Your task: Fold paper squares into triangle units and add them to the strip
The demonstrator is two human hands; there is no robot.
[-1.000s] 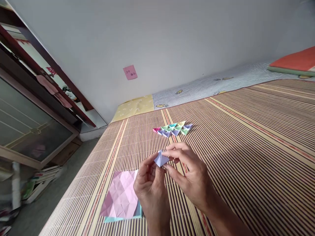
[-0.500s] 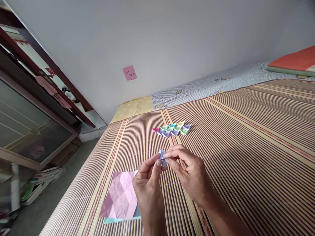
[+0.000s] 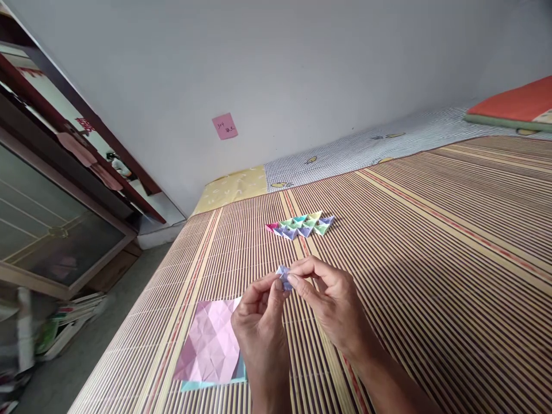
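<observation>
Both hands meet over a striped bamboo mat (image 3: 431,241), pinching a small folded lavender paper piece (image 3: 283,275) between their fingertips. My left hand (image 3: 261,333) grips it from the left and below with thumb and forefinger. My right hand (image 3: 332,307) grips it from the right, fingers curled. Most of the paper piece is hidden by the fingertips. Farther along the mat lies a row of several small folded paper pieces (image 3: 302,225) in pink, purple, green and yellow.
A creased pink paper square (image 3: 211,342) lies on a light blue sheet (image 3: 215,382) at the lower left of my hands. A pink note (image 3: 225,126) sticks to the wall. A dark wooden cabinet (image 3: 56,190) stands left, an orange cushion (image 3: 513,106) far right.
The lavender piece showed as an open pointed shape one second ago; now it is pressed small between the fingertips. Both hands have drawn closer together and barely shifted place.
</observation>
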